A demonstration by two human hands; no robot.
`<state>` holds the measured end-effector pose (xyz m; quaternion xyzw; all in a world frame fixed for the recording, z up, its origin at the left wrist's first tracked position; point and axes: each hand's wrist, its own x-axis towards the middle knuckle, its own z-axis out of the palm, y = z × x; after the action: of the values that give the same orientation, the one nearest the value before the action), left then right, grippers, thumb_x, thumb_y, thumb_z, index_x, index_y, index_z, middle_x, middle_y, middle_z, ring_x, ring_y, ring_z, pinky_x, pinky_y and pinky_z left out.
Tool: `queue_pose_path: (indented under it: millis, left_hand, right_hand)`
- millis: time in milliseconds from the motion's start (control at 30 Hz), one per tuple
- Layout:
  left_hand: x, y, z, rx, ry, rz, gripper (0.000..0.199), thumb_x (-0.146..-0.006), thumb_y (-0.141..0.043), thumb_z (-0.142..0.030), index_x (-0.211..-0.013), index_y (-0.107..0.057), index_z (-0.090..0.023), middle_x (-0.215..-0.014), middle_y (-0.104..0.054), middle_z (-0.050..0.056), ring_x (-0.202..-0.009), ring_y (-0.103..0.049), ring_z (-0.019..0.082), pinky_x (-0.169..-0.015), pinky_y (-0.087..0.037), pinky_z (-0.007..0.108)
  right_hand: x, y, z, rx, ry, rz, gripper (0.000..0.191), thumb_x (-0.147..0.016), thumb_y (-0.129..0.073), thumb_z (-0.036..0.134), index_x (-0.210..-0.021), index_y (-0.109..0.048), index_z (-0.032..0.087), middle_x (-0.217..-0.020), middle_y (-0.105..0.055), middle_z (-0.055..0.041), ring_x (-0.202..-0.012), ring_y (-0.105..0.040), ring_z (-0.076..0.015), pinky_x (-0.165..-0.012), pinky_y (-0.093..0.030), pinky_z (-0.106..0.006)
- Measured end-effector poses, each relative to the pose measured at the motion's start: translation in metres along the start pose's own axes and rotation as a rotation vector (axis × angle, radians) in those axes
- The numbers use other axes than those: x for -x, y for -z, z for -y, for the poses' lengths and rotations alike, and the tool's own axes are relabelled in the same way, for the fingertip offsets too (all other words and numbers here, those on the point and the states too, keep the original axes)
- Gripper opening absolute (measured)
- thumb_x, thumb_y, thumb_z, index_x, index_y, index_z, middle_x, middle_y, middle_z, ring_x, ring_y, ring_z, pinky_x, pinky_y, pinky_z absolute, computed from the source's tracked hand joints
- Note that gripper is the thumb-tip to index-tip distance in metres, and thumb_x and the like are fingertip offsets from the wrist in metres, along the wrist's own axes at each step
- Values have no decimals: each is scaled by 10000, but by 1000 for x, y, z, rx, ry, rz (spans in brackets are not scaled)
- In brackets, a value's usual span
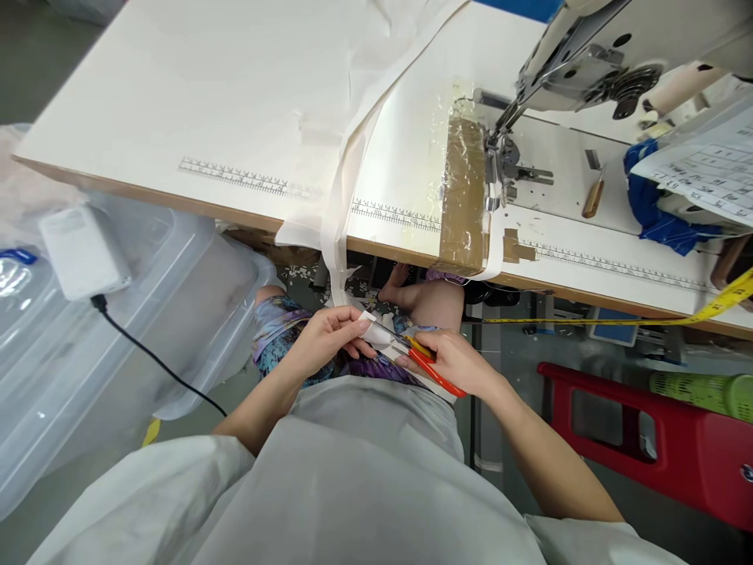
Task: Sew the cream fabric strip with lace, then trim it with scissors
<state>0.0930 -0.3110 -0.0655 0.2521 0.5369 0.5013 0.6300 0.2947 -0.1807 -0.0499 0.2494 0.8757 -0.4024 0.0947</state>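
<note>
Over my lap, my left hand (pixel 332 336) pinches a small piece of white fabric (pixel 377 333) between thumb and fingers. My right hand (pixel 452 357) grips scissors (pixel 432 369) with red and yellow handles, their blades pointing left at the fabric. The blades lie against the white piece; whether they are cutting cannot be made out. A long pale fabric strip (pixel 341 196) runs down over the table edge to near my left hand. More white material lies under the scissors, partly hidden by my right hand.
Above my hands is a white sewing table (pixel 247 94) with a sewing machine (pixel 511 149) and a small wooden-handled tool (pixel 594 196). A yellow tape measure (pixel 647 320) hangs at right, above a red stool (pixel 659 447). At left stands a clear plastic bin (pixel 153 314) bearing a white box (pixel 85 251).
</note>
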Motion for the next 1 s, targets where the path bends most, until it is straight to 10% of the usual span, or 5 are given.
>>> queue_pose_path:
  millis: [600, 1000]
  left_hand:
    - [5, -3, -3, -30, 25, 50, 424, -836, -690, -549, -789, -555, -150, -679, -707, 82, -650, -697, 188, -542, -488, 191]
    - [1, -11, 3, -35, 41, 55, 510, -809, -690, -628, -903, -537, -151, -712, -701, 76, -699, -711, 203, -590, -517, 216]
  right_hand:
    - [-4, -5, 5, 235, -3, -40, 567, -930, -302, 727, -679, -294, 219, -625, -484, -13, -529, -375, -155, -507, -172, -288]
    - [-7, -15, 0, -325, 52, -102, 483, -859, -571, 651, -732, -422, 210, -684, -491, 9, -615, -434, -156, -561, -322, -257]
